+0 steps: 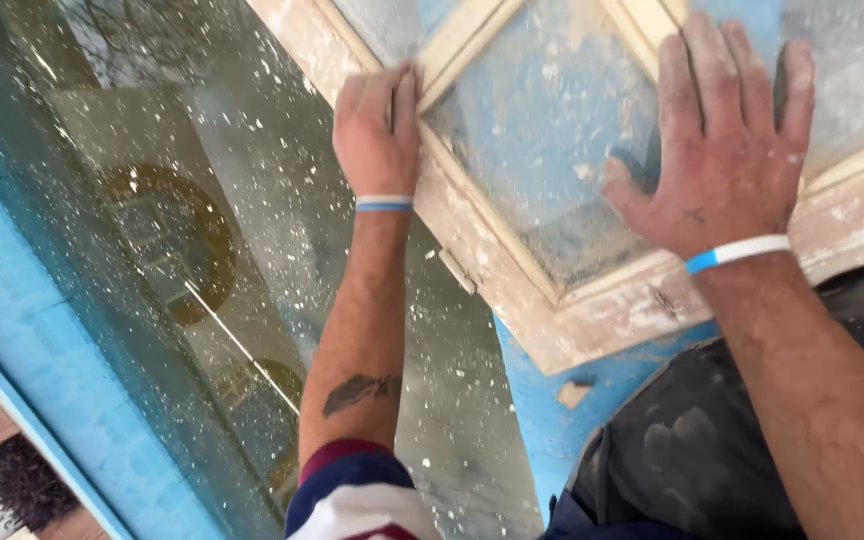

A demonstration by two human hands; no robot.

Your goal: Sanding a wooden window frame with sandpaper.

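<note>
1. Blue surface (22, 330): a bright blue band along the far left edge, with a strip of reddish floor beyond it at the bottom left corner. It appears to border the glass.

2. Large glass sheet (192, 250): greenish and reflective, lying flat across the left half of the view, thickly speckled with white flecks of paint or dust. Judged slippery and breakable.

3. Left hand (377, 135): bare and dusty, with a white and blue wristband (384, 203). The grip is clenched on the window frame's left rail, fingers curled over its edge, knuckles toward the camera. A dark mark shows on the forearm, and a striped sleeve at the elbow.

4. Wooden window frame (512, 270): an old sash, paint scraped back to bare pale wood, its corner pointing toward the person and overlapping the glass sheet. A small metal hinge (457, 270) sits on the outer edge. Judged stiff and fairly heavy, with rough wood that offers good purchase. The rails are the sound places to take hold.

5. Dusty pane (542, 150): set inside the frame, clouded with sanding dust. Judged fragile, so better not loaded hard.

6. Right hand (727, 150): wristband matching the left. The grip is released, palm flat and fingers spread, pressing on the pane and the lower right rail.

7. Dark trousers (692, 450): the person's own, dust-marked, at the lower right.
</note>
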